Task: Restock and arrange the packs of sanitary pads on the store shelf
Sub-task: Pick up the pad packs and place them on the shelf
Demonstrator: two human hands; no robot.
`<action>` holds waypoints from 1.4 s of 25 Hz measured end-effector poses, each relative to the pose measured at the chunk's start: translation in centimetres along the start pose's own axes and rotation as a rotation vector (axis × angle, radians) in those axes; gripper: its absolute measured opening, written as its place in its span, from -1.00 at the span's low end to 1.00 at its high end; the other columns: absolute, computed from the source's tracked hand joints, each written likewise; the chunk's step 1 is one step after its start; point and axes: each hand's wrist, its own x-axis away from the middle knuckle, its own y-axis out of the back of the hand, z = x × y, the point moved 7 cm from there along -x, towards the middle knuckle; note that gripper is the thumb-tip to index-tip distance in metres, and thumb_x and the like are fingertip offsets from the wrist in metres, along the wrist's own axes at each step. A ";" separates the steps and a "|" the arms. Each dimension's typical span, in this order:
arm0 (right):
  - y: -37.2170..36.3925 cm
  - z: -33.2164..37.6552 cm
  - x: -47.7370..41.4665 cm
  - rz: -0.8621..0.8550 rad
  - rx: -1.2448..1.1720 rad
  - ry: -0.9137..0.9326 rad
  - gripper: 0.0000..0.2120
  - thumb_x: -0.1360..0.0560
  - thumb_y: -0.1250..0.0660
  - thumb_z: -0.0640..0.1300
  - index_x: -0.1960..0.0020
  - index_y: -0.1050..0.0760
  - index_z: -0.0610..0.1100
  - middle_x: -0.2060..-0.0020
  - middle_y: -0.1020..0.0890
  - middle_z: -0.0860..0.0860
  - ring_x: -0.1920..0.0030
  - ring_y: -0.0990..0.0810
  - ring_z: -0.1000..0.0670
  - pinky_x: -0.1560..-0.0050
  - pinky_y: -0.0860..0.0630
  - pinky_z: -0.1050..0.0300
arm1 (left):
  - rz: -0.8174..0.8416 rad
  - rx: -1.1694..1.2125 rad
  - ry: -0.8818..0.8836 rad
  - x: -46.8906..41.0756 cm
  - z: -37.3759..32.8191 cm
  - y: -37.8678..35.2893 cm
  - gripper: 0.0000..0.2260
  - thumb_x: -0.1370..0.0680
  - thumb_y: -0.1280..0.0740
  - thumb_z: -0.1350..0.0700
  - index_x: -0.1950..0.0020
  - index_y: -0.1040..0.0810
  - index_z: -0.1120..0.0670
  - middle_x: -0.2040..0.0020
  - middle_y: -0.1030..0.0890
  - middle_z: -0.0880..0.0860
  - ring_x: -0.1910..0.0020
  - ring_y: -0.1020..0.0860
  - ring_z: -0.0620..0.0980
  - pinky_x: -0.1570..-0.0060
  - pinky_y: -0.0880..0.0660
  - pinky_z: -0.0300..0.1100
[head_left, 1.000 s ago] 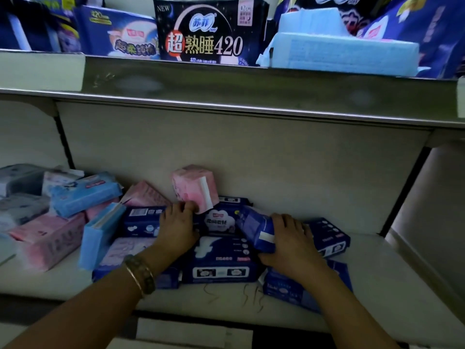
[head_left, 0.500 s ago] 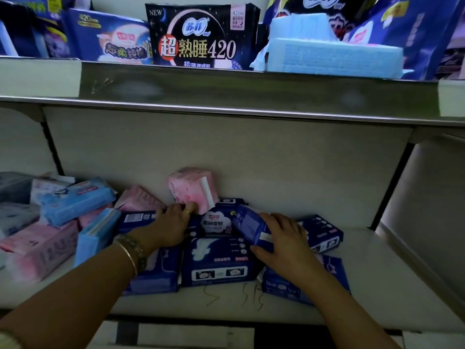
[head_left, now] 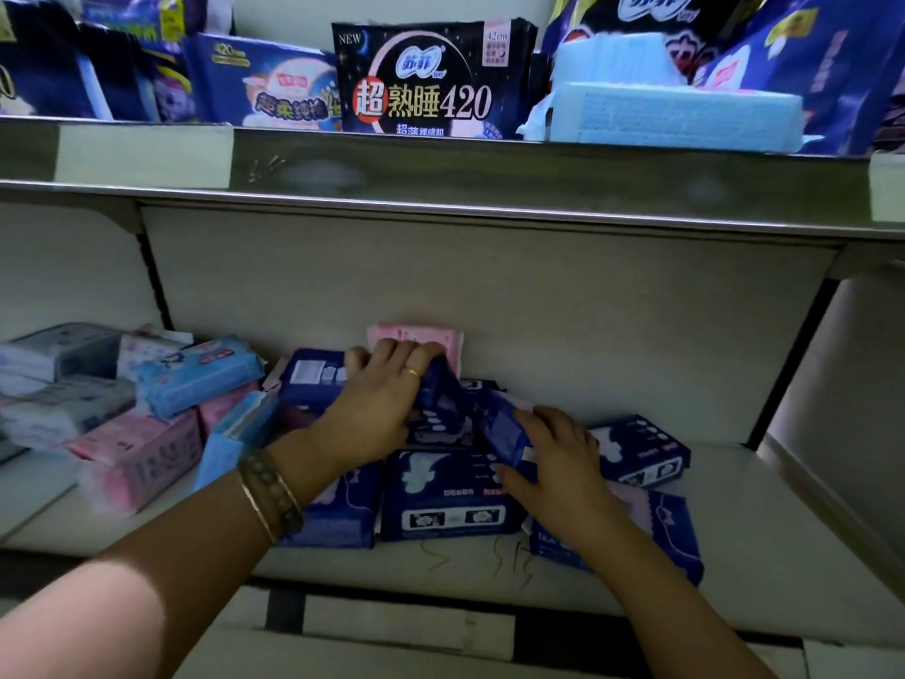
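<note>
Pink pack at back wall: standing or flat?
Standing. The pink pack rises on edge against the back wall, top edge roughly level; the left hand, curled over a blue pack, hides its lower part.

Item 1: left hand [head_left: 377, 409], as it reaches me on the feed. One ring [head_left: 414, 373], gold-coloured, narrow and smooth, worn on one finger; I cannot tell which.

Item 2: left wrist. Two pieces, side by side and touching. A thin bangle [head_left: 259, 507], gold-coloured and plain, sits on the elbow side. A wider band [head_left: 274, 485], dull olive-brown, has a lumpy surface, either beaded or embossed; I cannot say which.

Item 3: left forearm [head_left: 171, 580], bare to the edge of my view.

Item 4: right hand [head_left: 558, 463] and right forearm [head_left: 661, 595], bare likewise.
</note>
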 end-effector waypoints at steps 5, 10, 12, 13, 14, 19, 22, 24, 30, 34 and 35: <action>1.2 1.2 0.2 -0.140 -0.178 0.025 -0.52 -0.40 -0.36 -0.08 -0.24 -0.45 -0.29 -0.13 -0.52 -0.20 -0.12 -0.50 -0.17 -0.15 -0.43 0.05 | -0.181 0.012 -0.096 0.3 -3.7 3.0 -0.42 -0.27 -0.22 0.22 -0.31 -0.31 0.11 -0.21 -0.41 0.05 -0.13 -0.31 0.05 0.09 0.02 -0.19; 2.7 0.9 0.8 -0.130 -0.497 -0.041 -0.17 -0.42 -0.45 -0.13 -0.44 0.07 0.08 -0.32 -0.21 0.11 -0.31 -0.24 0.16 -0.29 -0.22 0.32 | -0.274 0.119 -0.159 1.2 -6.9 5.0 -0.43 -0.27 -0.04 0.24 -0.29 -0.31 0.05 -0.24 -0.34 -0.02 -0.21 -0.33 0.03 0.02 -0.07 -0.19; 3.8 0.8 0.8 -0.189 -0.480 -0.024 -0.07 -0.35 -0.52 -0.21 -0.38 0.08 0.20 -0.41 -0.15 0.07 -0.36 -0.21 0.14 -0.33 -0.26 0.22 | -0.291 0.140 -0.212 1.2 -8.5 5.5 -0.45 -0.30 -0.06 0.28 -0.29 -0.32 0.03 -0.27 -0.34 -0.04 -0.24 -0.33 0.02 -0.02 -0.14 -0.15; 4.4 0.6 0.9 -0.231 -0.455 -0.020 -0.06 -0.31 -0.54 -0.23 -0.37 0.04 0.21 -0.44 -0.14 0.02 -0.37 -0.21 0.10 -0.33 -0.28 0.17 | -0.300 0.161 -0.213 1.1 -9.0 5.7 -0.45 -0.31 -0.07 0.28 -0.29 -0.32 0.02 -0.27 -0.35 -0.04 -0.25 -0.33 0.02 -0.04 -0.15 -0.14; 4.9 0.5 1.1 -0.270 -0.437 -0.015 -0.07 -0.29 -0.55 -0.25 -0.36 -0.01 0.20 -0.45 -0.13 -0.03 -0.37 -0.21 0.09 -0.33 -0.28 0.15 | -0.310 0.184 -0.208 0.9 -9.3 5.9 -0.46 -0.32 -0.07 0.28 -0.29 -0.32 0.01 -0.28 -0.34 -0.05 -0.27 -0.32 0.02 -0.06 -0.16 -0.15; 6.7 -0.2 2.1 -0.280 -0.446 -0.033 -0.20 -0.29 -0.53 -0.28 -0.38 -0.21 0.04 -0.38 -0.23 -0.03 -0.23 -0.20 0.26 -0.13 -0.16 0.63 | -0.330 0.219 -0.190 0.4 -11.0 6.1 -0.47 -0.34 -0.10 0.29 -0.30 -0.31 0.01 -0.28 -0.34 -0.05 -0.29 -0.31 0.01 -0.11 -0.15 -0.15; 7.8 -0.8 2.8 -0.302 -0.491 -0.038 -0.30 -0.27 -0.53 -0.30 -0.34 -0.34 -0.09 -0.19 -0.35 0.03 -0.09 -0.30 0.30 -0.02 -0.20 0.69 | -0.307 0.262 -0.209 0.2 -12.3 6.3 -0.47 -0.36 -0.11 0.26 -0.33 -0.28 0.01 -0.30 -0.33 -0.05 -0.31 -0.29 0.00 -0.16 -0.15 -0.14; 8.6 -1.2 3.7 -0.345 -0.577 -0.039 -0.39 -0.28 -0.52 -0.34 -0.21 -0.38 0.02 -0.09 -0.40 0.06 -0.03 -0.38 0.26 -0.01 -0.27 0.63 | -0.262 0.374 -0.190 0.2 -12.6 6.2 -0.45 -0.39 -0.16 0.25 -0.37 -0.24 -0.01 -0.34 -0.32 -0.07 -0.34 -0.28 -0.04 -0.26 -0.18 -0.14; 8.8 -4.1 6.2 -0.226 -1.273 -0.319 -0.61 -0.32 -0.47 -0.36 -0.04 -0.50 -0.02 0.04 -0.64 -0.02 0.10 -0.64 0.07 0.11 -0.60 0.23 | -0.229 0.732 0.428 1.6 -8.9 5.4 -0.21 -0.33 -0.44 -0.19 -0.45 -0.20 0.00 -0.42 -0.28 0.03 -0.37 -0.30 0.00 -0.37 -0.29 0.01; 8.3 -4.4 8.3 -0.111 -1.515 -0.366 -0.59 -0.25 -0.46 -0.24 -0.09 -0.54 -0.15 0.13 -0.70 -0.04 0.11 -0.68 -0.05 0.23 -0.62 0.09 | -0.121 1.367 0.759 3.7 -10.6 4.0 -0.35 -0.36 -0.45 0.06 -0.38 -0.26 0.05 -0.15 -0.55 0.00 -0.03 -0.58 -0.08 -0.01 -0.56 -0.24; 8.2 -4.8 8.8 -0.105 -1.526 -0.388 -0.60 -0.24 -0.43 -0.21 -0.08 -0.54 -0.16 0.15 -0.71 -0.04 0.13 -0.68 -0.04 0.22 -0.63 0.05 | -0.068 1.476 0.783 4.2 -11.6 3.4 -0.41 -0.35 -0.43 0.03 -0.33 -0.32 0.07 -0.13 -0.60 0.05 0.00 -0.62 -0.02 0.00 -0.58 -0.18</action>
